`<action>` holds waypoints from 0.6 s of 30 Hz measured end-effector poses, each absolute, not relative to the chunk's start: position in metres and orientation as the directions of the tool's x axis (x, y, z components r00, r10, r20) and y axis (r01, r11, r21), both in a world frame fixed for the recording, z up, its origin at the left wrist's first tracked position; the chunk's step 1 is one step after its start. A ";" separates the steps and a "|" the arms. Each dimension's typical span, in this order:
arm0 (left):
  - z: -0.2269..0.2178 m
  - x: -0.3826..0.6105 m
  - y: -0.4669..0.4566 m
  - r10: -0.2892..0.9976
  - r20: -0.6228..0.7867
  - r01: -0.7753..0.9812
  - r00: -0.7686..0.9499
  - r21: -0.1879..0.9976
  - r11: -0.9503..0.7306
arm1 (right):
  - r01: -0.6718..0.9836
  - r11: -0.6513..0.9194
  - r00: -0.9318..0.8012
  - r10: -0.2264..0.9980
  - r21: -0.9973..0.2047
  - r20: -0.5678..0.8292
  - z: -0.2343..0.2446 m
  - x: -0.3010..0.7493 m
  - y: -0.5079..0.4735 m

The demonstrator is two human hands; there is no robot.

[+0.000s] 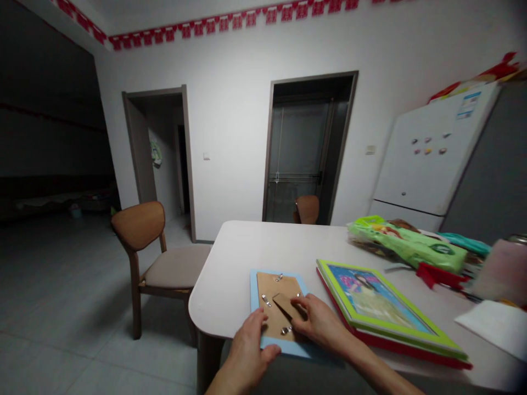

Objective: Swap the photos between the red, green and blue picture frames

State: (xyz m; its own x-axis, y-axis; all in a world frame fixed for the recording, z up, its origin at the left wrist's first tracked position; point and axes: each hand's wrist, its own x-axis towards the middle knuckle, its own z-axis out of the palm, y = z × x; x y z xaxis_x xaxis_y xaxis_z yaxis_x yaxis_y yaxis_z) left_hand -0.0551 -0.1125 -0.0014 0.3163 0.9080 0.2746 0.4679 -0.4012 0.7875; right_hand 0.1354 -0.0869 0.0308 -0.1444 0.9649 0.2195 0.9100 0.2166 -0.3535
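Observation:
A light blue picture frame (256,291) lies face down on the table, its brown backing board (284,282) and several small metal clips showing. My right hand (319,321) is closed over the right part of the backing, thumb and fingers pinching the brown stand flap (284,305), whose narrow end is tilted up a little. At the lower left corner of the frame, my left hand (249,348) rests with thumb and fingers apart, touching the border and the edge of the backing. My right hand hides part of the flap.
To the right lies a green-bordered picture frame (382,296) on top of a red one (453,359). Behind it are a green package (415,247), a red item (440,276) and a white sheet (496,329). A wooden chair (177,266) stands left of the white table (242,241).

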 end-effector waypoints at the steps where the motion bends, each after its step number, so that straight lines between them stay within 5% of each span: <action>1: 0.000 -0.054 -0.110 0.913 0.288 0.427 0.288 0.815 -0.392 | 0.914 0.203 -0.127 0.966 -0.352 0.227 0.036 0.134 -0.086; 5: 0.009 -0.052 -0.095 0.939 0.317 0.153 0.133 0.929 -0.336 | 0.902 0.215 -0.117 0.956 -0.373 0.269 0.061 0.117 -0.089; 10: 0.016 -0.083 -0.076 0.987 0.161 -0.178 0.024 0.972 -0.154 | 0.799 0.362 -0.207 0.915 -0.480 0.346 0.069 0.082 -0.094; 13: 0.011 -0.118 -0.068 0.993 0.104 -0.100 -0.051 0.989 -0.108 | 0.789 0.338 -0.177 0.925 -0.513 0.336 0.054 0.089 -0.088; 18: -0.010 -0.156 -0.058 0.988 0.084 0.168 -0.128 0.984 -0.062 | 0.935 0.129 -0.039 0.963 -0.331 0.266 0.017 0.138 -0.075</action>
